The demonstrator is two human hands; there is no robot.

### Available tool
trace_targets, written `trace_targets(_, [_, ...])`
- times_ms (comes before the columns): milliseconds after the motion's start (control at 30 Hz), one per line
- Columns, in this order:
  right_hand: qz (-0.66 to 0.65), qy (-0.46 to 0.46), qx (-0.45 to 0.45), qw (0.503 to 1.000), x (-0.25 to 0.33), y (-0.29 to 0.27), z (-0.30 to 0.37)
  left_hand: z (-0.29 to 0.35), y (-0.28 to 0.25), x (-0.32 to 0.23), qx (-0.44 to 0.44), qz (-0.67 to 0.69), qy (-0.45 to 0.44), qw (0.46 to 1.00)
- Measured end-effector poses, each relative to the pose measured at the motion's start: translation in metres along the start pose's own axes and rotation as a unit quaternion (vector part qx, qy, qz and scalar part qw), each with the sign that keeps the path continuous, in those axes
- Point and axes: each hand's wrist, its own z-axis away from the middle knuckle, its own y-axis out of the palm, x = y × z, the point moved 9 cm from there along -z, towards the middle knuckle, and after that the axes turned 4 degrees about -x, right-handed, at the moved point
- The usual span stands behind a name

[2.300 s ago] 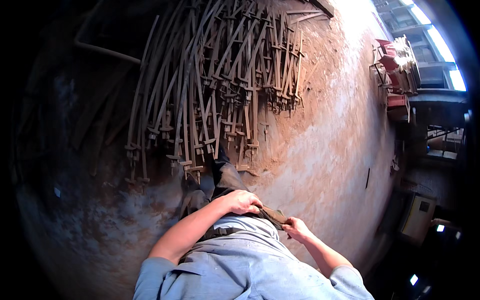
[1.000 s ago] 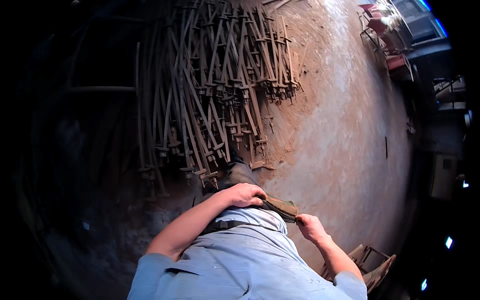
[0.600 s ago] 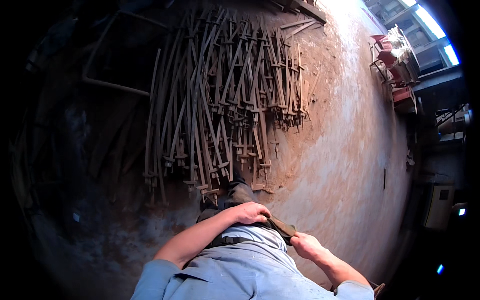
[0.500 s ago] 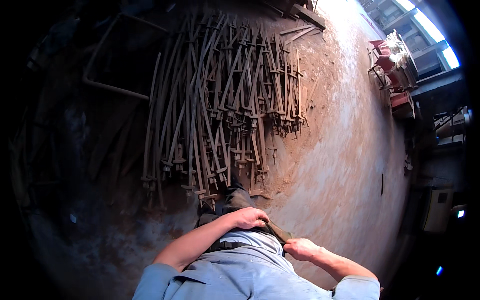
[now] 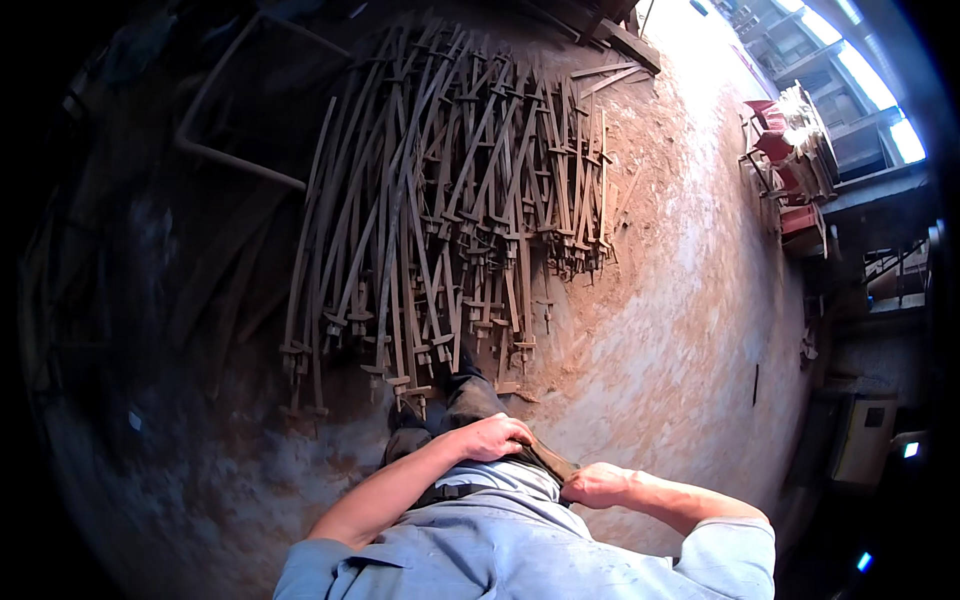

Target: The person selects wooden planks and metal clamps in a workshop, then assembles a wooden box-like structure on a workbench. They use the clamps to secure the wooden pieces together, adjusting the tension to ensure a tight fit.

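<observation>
My left hand (image 5: 497, 437) is closed at the front of my waist, its fingers curled on the upper end of an olive-brown cloth (image 5: 551, 461). My right hand (image 5: 597, 485) makes a fist around the cloth's lower right edge, at my hip. The cloth is stretched between the two hands beside my light blue shirt (image 5: 500, 530); whether it is part of the trousers or a separate piece, I cannot tell. A dark belt (image 5: 452, 492) shows below my left wrist. Just ahead of my feet lies a large heap of long, dusty bar clamps (image 5: 450, 200).
A bent metal frame (image 5: 240, 165) stands in shadow at the left. Timber beams (image 5: 625, 45) lie beyond the heap. Stacked boards with red pieces (image 5: 790, 150) are along the right side. A pale box-like cabinet (image 5: 865, 440) stands at the far right on the dusty floor (image 5: 680, 350).
My right hand has shifted slightly left and my right elbow has moved a little outward. Both hands keep hold of the cloth. The view has tilted slightly.
</observation>
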Motion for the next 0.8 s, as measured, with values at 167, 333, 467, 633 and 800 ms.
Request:
trace_targets(167, [0.053, -0.087, -0.181, 0.978, 0.024, -0.079, -0.065, 0.011, -0.002, 0.012, -0.016, 0.213, -0.094, 0.972])
trace_targets(333, [0.031, -0.039, -0.126, 0.991, 0.009, -0.094, -0.141, 0.032, -0.02, 0.05, -0.127, 0.395, -0.142, 0.899])
trace_targets(467, [-0.004, 0.096, -0.02, 0.995, -0.062, -0.095, -0.174, 0.089, -0.049, 0.112, -0.311, 0.547, -0.212, 0.748])
trace_targets(633, [-0.148, 0.053, -0.215, 0.964, -0.155, -0.188, -0.264, 0.236, -0.034, 0.197, -0.57, 0.527, -0.283, 0.563])
trace_targets(800, [-0.333, 0.155, -0.327, 0.871, -0.337, -0.263, -0.381, 0.374, 0.112, 0.246, -0.693, 0.454, -0.45, 0.334])
